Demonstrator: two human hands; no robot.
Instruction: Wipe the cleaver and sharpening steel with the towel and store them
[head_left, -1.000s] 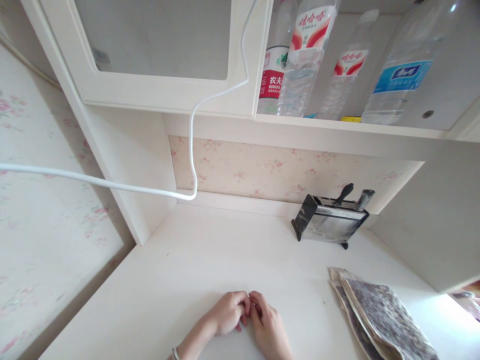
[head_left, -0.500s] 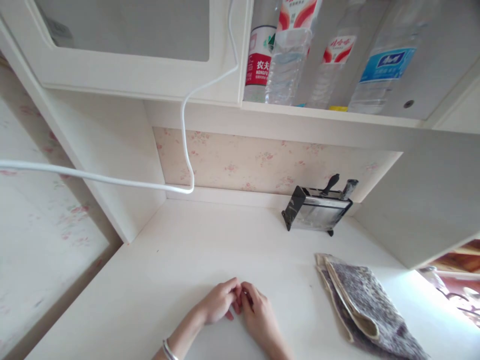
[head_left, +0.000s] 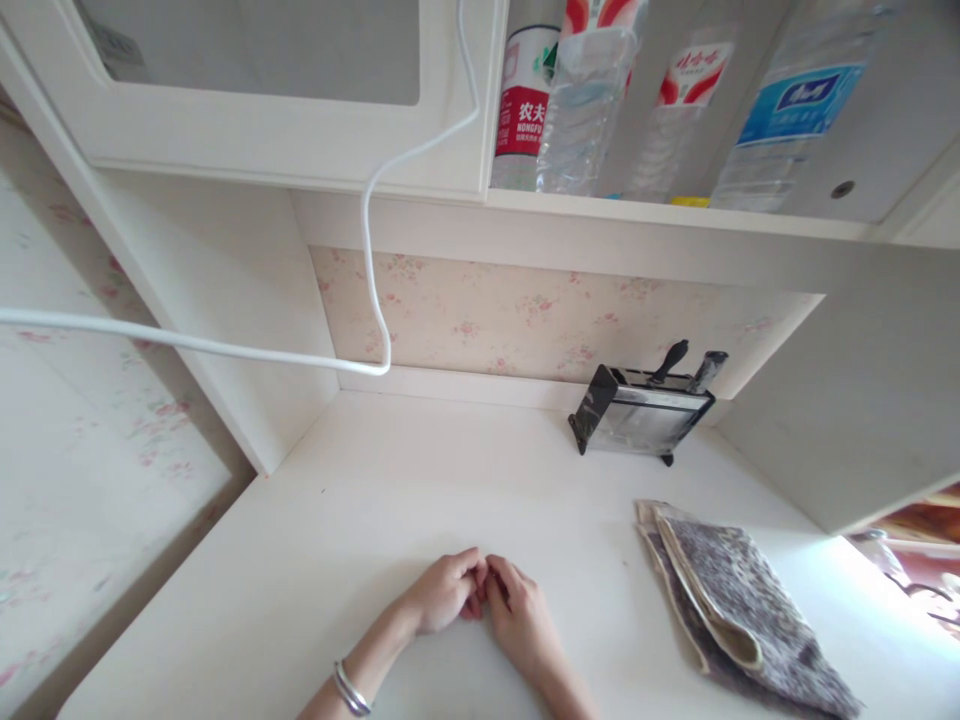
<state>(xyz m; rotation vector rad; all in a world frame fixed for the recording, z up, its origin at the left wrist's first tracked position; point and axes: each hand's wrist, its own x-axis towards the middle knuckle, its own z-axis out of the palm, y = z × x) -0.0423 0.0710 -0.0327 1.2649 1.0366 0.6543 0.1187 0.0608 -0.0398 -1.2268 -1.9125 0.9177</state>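
My left hand (head_left: 447,592) and my right hand (head_left: 520,612) rest together on the white tabletop (head_left: 420,500), low in the middle of the view. Their curled fingers meet at the tips, the left hand turned partly palm-in. No object shows in either hand. A silver bangle (head_left: 350,688) circles my left wrist. Nearest to my right hand, some way off to its right, lies a folded grey-brown patterned cloth (head_left: 739,590) with a beige edge.
At the back right stands a black-and-silver knife block (head_left: 649,425) with two dark handles sticking up. A white cable (head_left: 371,270) hangs across the upper left. Overhead, an open cabinet shelf (head_left: 675,222) carries several plastic bottles (head_left: 585,110). White side panels (head_left: 862,400) flank the back.
The view has tilted slightly, so more of my forearms shows. Both hands stay joined in almost the same pose, and the objects around them have not moved.
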